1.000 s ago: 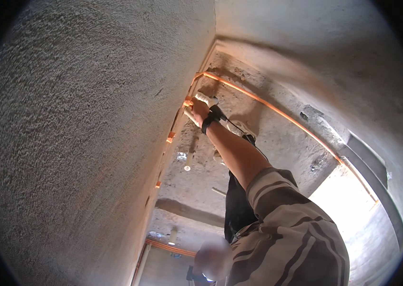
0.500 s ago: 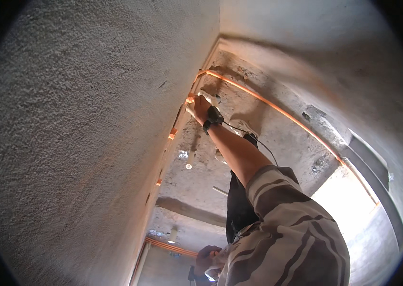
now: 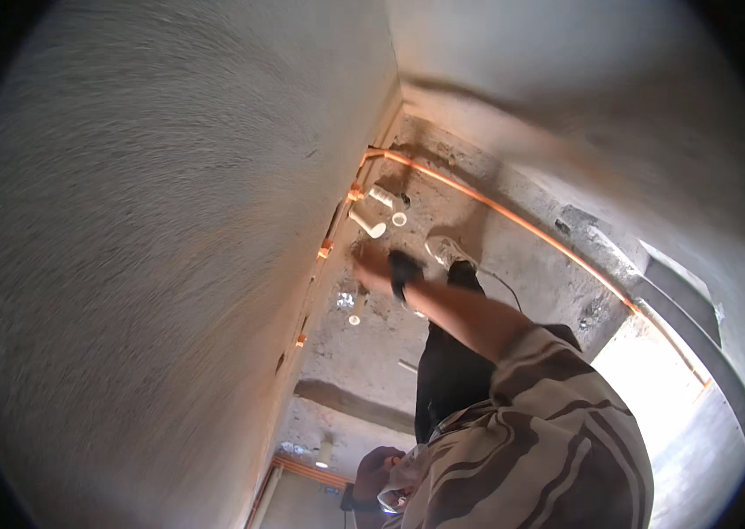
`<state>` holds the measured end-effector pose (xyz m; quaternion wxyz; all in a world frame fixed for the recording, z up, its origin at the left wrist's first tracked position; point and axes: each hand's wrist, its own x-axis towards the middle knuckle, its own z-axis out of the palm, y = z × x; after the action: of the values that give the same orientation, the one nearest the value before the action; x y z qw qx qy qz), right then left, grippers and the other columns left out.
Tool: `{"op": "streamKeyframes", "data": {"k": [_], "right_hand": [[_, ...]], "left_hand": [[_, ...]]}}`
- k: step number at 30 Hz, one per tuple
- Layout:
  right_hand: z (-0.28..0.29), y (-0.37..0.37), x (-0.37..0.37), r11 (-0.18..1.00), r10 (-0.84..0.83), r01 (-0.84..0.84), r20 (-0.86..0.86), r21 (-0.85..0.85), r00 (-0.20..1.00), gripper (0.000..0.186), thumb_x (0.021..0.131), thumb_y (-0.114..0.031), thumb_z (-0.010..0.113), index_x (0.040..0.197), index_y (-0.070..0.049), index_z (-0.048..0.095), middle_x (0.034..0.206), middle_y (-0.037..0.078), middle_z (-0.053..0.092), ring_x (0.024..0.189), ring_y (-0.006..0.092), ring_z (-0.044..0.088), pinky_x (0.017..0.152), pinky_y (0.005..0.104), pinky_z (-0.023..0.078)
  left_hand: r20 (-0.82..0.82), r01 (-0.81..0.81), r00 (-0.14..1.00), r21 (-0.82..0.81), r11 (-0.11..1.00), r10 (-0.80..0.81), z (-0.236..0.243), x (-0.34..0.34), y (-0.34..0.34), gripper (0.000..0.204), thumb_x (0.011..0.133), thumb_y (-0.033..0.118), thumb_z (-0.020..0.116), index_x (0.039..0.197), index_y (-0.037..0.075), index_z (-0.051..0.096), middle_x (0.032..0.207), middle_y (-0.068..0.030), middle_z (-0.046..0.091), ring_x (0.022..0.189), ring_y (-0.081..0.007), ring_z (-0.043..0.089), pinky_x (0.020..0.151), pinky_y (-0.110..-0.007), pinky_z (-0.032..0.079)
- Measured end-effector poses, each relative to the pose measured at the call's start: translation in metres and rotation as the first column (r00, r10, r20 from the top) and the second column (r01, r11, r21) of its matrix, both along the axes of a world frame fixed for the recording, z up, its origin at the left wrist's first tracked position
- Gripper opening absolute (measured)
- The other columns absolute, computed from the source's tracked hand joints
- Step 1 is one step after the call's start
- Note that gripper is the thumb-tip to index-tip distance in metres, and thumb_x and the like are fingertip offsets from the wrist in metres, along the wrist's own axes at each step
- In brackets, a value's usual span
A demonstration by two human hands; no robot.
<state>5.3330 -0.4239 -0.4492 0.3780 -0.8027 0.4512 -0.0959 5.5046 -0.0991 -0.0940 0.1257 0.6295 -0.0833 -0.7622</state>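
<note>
Three boxes [image 3: 326, 249] already sit in the wall [image 3: 170, 264], one at ten o'clock from the right hand [image 3: 374, 267]. I cannot tell the blurred hand's grip, nor what remains.

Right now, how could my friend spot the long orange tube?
Start with the big grey wall filling the picture's left. From near its upper right edge, the long orange tube slants down rightward to a bright patch. It is one long line; the orange blocks along the wall are short.
</note>
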Motion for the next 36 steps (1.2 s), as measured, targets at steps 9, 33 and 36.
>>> {"op": "streamKeyframes", "data": {"k": [9, 33, 36], "right_hand": [[0.279, 0.135, -0.056, 0.577, 0.031, -0.707, 0.854, 0.409, 0.519, 0.024, 0.094, -0.025, 0.069, 0.108, -0.006, 0.072, 0.101, 0.016, 0.071, 0.096, 0.0309, 0.068, 0.086, 0.0406, 0.052], [-0.005, 0.020, 0.048, 0.225, -0.957, 0.442, 0.281, 0.869, -0.066, 0.017, 0.096, -0.010, 0.069, 0.110, -0.003, 0.065, 0.091, 0.002, 0.067, 0.081, 0.0083, 0.062, 0.074, 0.0230, 0.053], [0.010, 0.024, 0.060, 0.175, -0.975, 0.281, 0.207, 0.943, -0.087, 0.022, 0.096, -0.015, 0.069, 0.110, -0.001, 0.062, 0.094, 0.006, 0.069, 0.082, 0.0122, 0.067, 0.072, 0.0270, 0.055]], "left_hand": [[-0.013, 0.005, 1.000, -0.120, 0.993, -0.006, -0.003, -0.019, -0.021, 0.052, 0.097, 0.032, 0.070, 0.134, 0.000, 0.055, 0.112, -0.0138, 0.071, 0.101, -0.0217, 0.068, 0.089, -0.036, 0.056], [-0.142, -0.115, 0.985, -0.115, 0.987, 0.098, 0.004, 0.007, -0.008, 0.084, 0.086, 0.051, 0.078, 0.143, -0.001, 0.046, 0.112, -0.0097, 0.069, 0.100, -0.0170, 0.066, 0.086, -0.031, 0.054], [-0.101, -0.103, 0.991, -0.129, 0.986, 0.090, -0.002, 0.018, 0.010, 0.084, 0.085, 0.052, 0.079, 0.142, -0.001, 0.047, 0.111, -0.0097, 0.069, 0.099, -0.0173, 0.067, 0.085, -0.031, 0.054]]}}
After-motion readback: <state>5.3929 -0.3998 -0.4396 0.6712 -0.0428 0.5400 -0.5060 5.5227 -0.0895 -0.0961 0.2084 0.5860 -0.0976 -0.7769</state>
